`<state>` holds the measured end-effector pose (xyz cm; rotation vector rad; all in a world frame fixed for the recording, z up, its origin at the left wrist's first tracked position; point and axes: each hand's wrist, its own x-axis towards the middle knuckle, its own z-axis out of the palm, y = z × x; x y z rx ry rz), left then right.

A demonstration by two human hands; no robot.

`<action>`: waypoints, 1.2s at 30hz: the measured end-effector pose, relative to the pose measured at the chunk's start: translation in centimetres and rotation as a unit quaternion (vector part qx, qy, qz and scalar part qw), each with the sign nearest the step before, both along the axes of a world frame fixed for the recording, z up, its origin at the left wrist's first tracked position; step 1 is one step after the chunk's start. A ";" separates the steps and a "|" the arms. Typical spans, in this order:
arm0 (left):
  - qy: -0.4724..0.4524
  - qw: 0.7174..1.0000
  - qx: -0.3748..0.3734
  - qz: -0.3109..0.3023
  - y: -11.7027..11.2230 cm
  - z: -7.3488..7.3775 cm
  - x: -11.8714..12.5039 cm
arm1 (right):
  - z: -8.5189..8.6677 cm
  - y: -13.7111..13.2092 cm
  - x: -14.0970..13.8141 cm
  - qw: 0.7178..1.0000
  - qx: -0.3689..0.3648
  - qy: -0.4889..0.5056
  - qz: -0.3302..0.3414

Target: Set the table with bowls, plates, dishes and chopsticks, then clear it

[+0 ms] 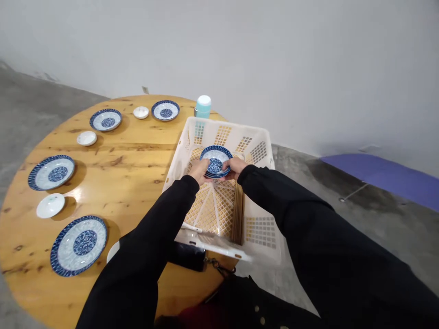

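Note:
Both of my hands grip a small stack of blue-and-white patterned plates (pixel 216 161) inside a white plastic crate (pixel 260 151) that rests on the right side of a round wooden table (pixel 137 151). My left hand (pixel 199 170) holds the stack's left edge. My right hand (pixel 235 167) holds its right edge. Fingers of both are closed on the rim. Black sleeves cover both arms. A bundle of brown chopsticks (pixel 238 214) lies on the crate floor below the stack.
Several blue-and-white plates (pixel 78 245) (pixel 51 172) (pixel 106 119) (pixel 166 110) are set round the table, with small white dishes (pixel 50 205) (pixel 87 138) (pixel 141 112) between them. A teal bottle (pixel 203 106) stands behind the crate. A purple mat (pixel 380 173) lies on the concrete floor at right.

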<state>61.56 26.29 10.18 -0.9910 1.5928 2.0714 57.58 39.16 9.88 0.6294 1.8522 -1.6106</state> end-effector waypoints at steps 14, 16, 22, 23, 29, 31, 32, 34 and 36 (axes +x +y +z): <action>0.037 0.988 -0.009 0.152 -2.0 -4.5 -7.5 | -6.3 -5.3 -9.5 0.999 -0.050 -0.009 -0.014; 0.034 0.987 -0.014 0.156 -2.2 -5.3 -8.1 | -7.0 -5.6 -10.1 0.999 -0.046 -0.004 -0.019; 0.044 0.985 -0.032 0.163 -2.5 -7.4 -9.1 | -9.0 -5.8 -11.1 0.999 -0.040 0.010 -0.023; 0.048 0.984 -0.037 0.165 -2.5 -7.6 -9.2 | -9.2 -5.9 -11.2 0.999 -0.041 0.013 -0.023; 0.060 0.980 -0.058 0.179 -2.4 -8.8 -10.4 | -9.7 -6.0 -11.7 0.998 -0.045 0.025 -0.025; 0.059 0.980 -0.054 0.181 -2.4 -9.1 -10.7 | -9.8 -6.1 -11.8 0.998 -0.045 0.028 -0.020; 0.058 0.980 -0.052 0.182 -2.3 -9.1 -10.7 | -9.9 -6.1 -11.8 0.998 -0.045 0.029 -0.015; 0.056 0.980 -0.049 0.182 -2.3 -9.0 -10.7 | -9.9 -6.2 -11.7 0.999 -0.042 0.032 -0.007; 0.058 0.980 -0.049 0.182 -2.2 -8.5 -10.3 | -9.7 -6.3 -11.6 0.999 -0.035 0.036 0.000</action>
